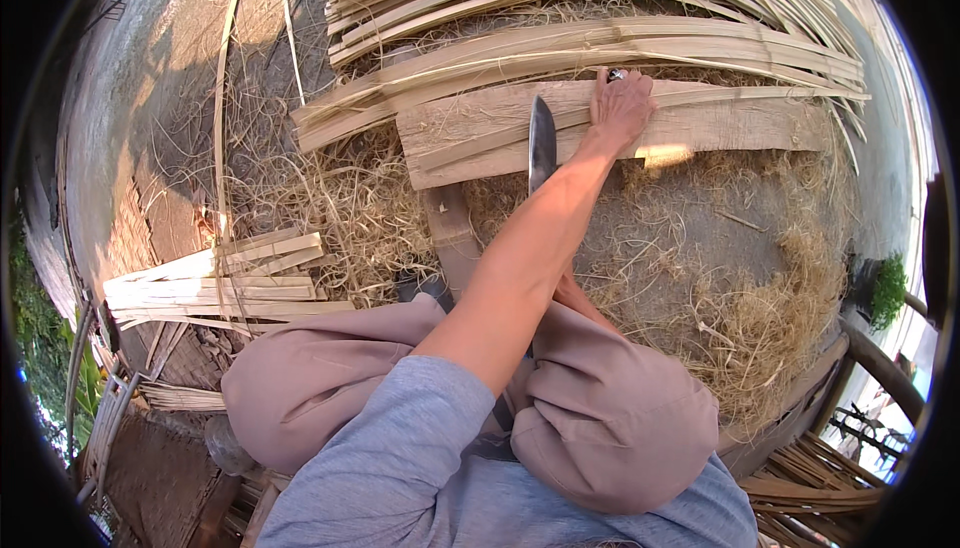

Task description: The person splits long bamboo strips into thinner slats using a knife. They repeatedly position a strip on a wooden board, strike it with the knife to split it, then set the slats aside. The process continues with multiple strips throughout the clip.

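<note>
Touching a thin strip (722, 95), the left hand (622, 113) overlies a grainy plank (760, 130).

Left hand (622, 111) over board (745, 130), dark blade (541, 138), pale strips (560, 46)

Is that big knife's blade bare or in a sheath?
Bare: the dark knife blade shows uncovered from its tip down to the left forearm, which hides the rest.
</note>
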Tool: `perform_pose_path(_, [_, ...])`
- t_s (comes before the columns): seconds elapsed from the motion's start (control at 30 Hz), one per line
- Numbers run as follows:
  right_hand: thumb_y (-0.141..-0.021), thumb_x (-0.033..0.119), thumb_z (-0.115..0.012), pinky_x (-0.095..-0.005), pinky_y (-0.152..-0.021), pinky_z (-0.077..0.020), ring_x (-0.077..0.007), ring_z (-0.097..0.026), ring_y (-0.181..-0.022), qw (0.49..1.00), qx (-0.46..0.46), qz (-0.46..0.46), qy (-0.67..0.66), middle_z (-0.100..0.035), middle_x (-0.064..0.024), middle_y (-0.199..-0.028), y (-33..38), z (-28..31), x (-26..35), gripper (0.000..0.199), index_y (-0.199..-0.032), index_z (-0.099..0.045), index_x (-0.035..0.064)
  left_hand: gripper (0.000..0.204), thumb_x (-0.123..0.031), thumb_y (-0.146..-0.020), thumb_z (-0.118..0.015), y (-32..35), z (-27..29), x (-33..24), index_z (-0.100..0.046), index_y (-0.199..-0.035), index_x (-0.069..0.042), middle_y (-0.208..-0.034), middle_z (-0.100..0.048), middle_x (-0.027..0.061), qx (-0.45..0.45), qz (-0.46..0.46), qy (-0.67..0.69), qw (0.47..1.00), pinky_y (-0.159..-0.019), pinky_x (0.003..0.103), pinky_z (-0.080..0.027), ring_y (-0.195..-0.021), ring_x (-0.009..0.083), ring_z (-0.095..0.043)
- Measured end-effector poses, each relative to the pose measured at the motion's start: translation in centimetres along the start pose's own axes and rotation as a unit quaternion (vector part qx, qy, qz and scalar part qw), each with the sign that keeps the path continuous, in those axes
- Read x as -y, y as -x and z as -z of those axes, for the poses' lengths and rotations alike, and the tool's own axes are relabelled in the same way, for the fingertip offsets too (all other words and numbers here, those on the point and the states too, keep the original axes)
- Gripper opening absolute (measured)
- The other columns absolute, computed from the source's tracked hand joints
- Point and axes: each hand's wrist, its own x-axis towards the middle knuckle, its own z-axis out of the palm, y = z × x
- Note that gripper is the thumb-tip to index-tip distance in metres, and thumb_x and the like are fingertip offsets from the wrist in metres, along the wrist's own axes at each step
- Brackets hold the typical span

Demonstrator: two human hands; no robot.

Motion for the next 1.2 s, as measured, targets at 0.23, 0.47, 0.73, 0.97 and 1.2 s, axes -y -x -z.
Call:
perform_pose_path(0.23, [-0.097, 0.025, -0.07, -0.0407, -0.072, -0.052, -0.0229, -0.066, -0.08, 1.0, 0.021, 0.007, 0.019, -0.068, -0.0131, -0.09, -0.4, -1.0, 0.7, 0.03, -0.108, -0.063, -0.0012, 0.024, -0.034, -0.097, -0.066, -0.1, 0.6, 0.0, -0.063, -0.098, -0.01, -0.101, -0.066, 0.0068, 0.01, -0.005, 0.001, 1.0, -0.117, 0.052, -0.027, -0.099, 0.027, -0.064])
perform_pose_path(0.47, [-0.098, 0.024, -0.068, -0.0397, -0.065, -0.0524, -0.0222, -0.067, -0.071, 0.995, 0.043, 0.038, 0.083, -0.069, -0.0116, -0.08, -0.4, -1.9, 2.3, 0.027, -0.104, -0.062, -0.0016, 0.027, -0.037, -0.096, -0.067, -0.6, 1.0, -0.6, -0.066, -0.1, -0.01, -0.103, -0.066, 0.0055, 0.009, -0.01, 0.001, 1.0, -0.117, 0.054, -0.027, -0.106, 0.025, -0.062])
perform_pose_path(0.73, [-0.101, 0.025, -0.065, -0.0343, -0.059, -0.0528, -0.0177, -0.066, -0.065, 0.977, -0.026, -0.077, 0.195, -0.067, -0.0081, -0.071, 5.6, 8.9, 8.1, 0.025, -0.101, -0.058, 0.0009, 0.048, -0.045, -0.105, -0.053, -4.1, 11.1, 0.3, -0.065, -0.136, -0.011, -0.127, -0.069, 0.0175, 0.22, 0.006, 0.135, 0.966, -0.102, 0.049, -0.051, -0.116, 0.0297, -0.064])
perform_pose_path(0.97, [-0.102, 0.019, -0.062, -0.0268, -0.062, -0.0566, -0.014, -0.065, -0.071, 0.874, -0.384, -0.02, -0.298, -0.067, -0.0112, -0.101, 10.5, 15.6, 4.7, 0.036, -0.132, -0.045, 0.0078, 0.05, -0.048, -0.104, -0.055, 2.7, 23.6, 4.5, -0.069, -0.091, -0.002, -0.079, -0.066, 0.0104, 0.408, 0.007, -0.203, 0.89, -0.069, 0.04, -0.052, -0.073, 0.0197, -0.059])
perform_pose_path(1.2, [-0.098, 0.041, -0.068, -0.045, -0.066, -0.0531, -0.0325, -0.069, -0.071, 0.837, -0.418, 0.011, 0.353, -0.07, -0.0176, -0.08, 6.9, 18.9, 4.7, 0.043, -0.116, -0.061, 0.0029, 0.04, -0.038, -0.104, -0.057, 16.8, 18.3, 10.4, -0.055, -0.112, 0.001, -0.084, -0.069, 0.0195, 0.117, -0.041, -0.202, 0.972, -0.075, 0.048, -0.051, -0.081, 0.0328, -0.067])
